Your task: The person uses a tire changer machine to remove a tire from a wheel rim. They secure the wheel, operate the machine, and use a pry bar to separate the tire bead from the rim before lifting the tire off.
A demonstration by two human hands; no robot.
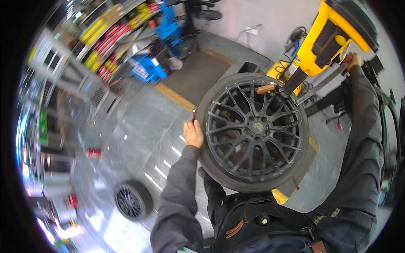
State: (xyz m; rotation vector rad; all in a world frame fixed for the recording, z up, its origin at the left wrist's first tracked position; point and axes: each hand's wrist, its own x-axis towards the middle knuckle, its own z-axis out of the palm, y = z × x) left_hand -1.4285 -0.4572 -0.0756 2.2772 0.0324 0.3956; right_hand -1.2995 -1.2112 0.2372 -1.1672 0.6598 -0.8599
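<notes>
1. Right now, a black car wheel with many spokes (257, 126) sits in front of the person's belly, by the yellow-headed machine (312, 55).
2. The left hand (193, 133) has bent fingers touching the tire's left edge; I can't tell how tightly it holds.
3. The right hand (353, 61) is up beside the yellow part; I can't tell if it grips anything.
4. A brown-handled tool (265, 89) is over the wheel's top.
5. Another wheel (132, 200) is on the shiny gray floor (139, 126).

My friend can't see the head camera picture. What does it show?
A person's left hand touches the edge of a big dark spoked wheel, and the right hand is beside a yellow machine. Another wheel sits on the shiny gray floor.
</notes>
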